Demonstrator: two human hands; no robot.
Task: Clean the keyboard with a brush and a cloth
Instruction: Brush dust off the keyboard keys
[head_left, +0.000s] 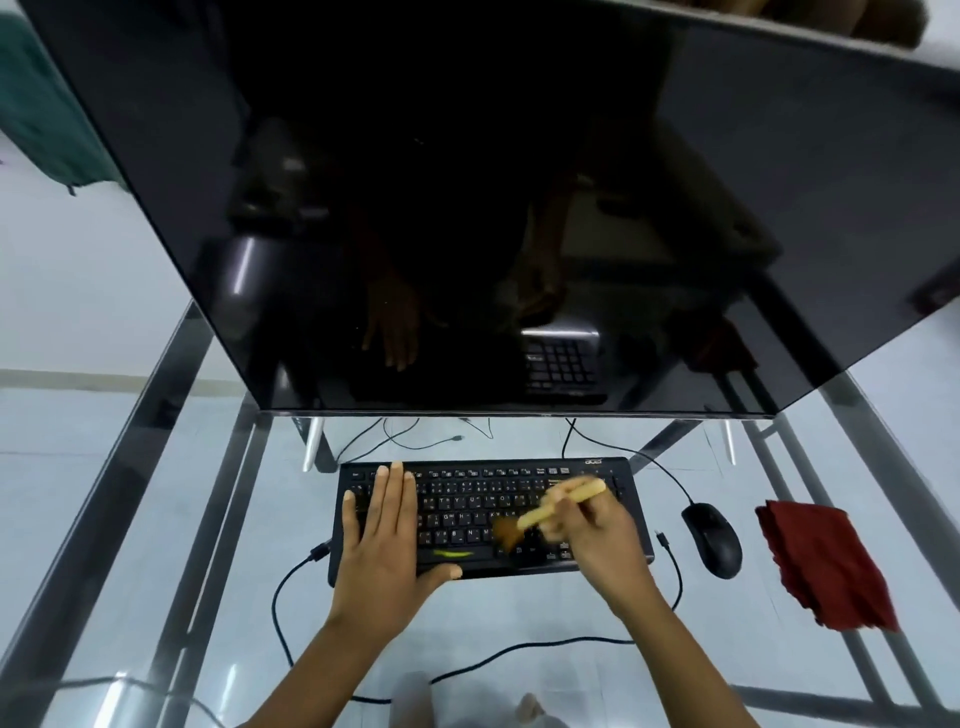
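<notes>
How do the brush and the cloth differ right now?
The brush is held in the right hand, bristles on the keyboard; the cloth lies untouched on the table, right of the mouse. The brush is pale yellow and slim; the cloth is dark red and crumpled. Both are on the person's right side.

Your left hand (387, 525) lies flat on the left half of the black keyboard (483, 499), fingers straight. Your right hand (597, 535) grips a wooden brush (550, 512), its bristles on the keys. A red cloth (821, 561) lies right of the mouse (712, 540) on the glass desk (156, 519).
</notes>
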